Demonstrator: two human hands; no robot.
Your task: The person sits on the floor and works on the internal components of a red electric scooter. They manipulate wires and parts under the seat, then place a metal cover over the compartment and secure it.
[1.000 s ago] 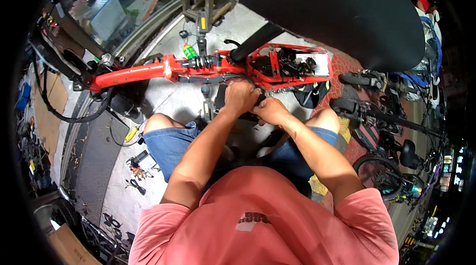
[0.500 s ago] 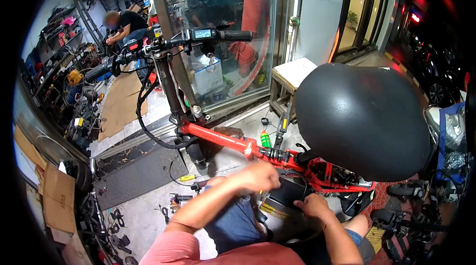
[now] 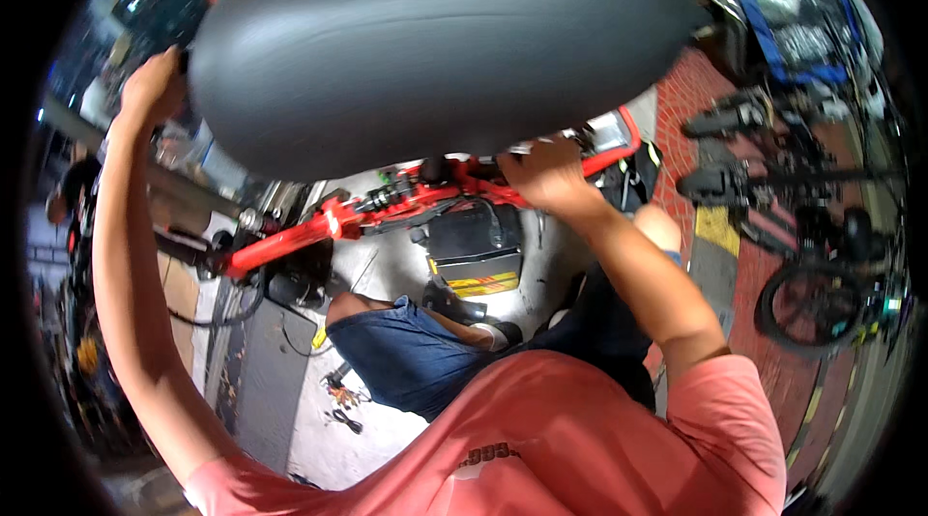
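Note:
A large black saddle (image 3: pixel 435 52) fills the upper middle and hides part of the bike below it. My left hand (image 3: pixel 155 86) is raised at the far left, its fingers closed round what looks like the end of the black handlebar grip, mostly hidden. My right hand (image 3: pixel 551 173) is closed on the rear part of the red bike frame (image 3: pixel 290 243), just under the saddle's near edge; its fingertips are partly hidden. Under the frame, between my legs, stands a black box (image 3: pixel 474 250) with a yellow label and a cable on top.
A dark ramp plate (image 3: pixel 266 390) lies at the lower left, near loose cables (image 3: pixel 343 419) and a yellow-handled tool (image 3: pixel 319 336). Parked scooters (image 3: pixel 764 178) and a wheel (image 3: pixel 812 303) stand on the right. A blue-edged bag (image 3: pixel 788 9) is at the upper right.
My left hand has gone from above the black box up to the handlebar at the far left. My right hand has moved from the box to the frame. The view has tilted down and shifted right.

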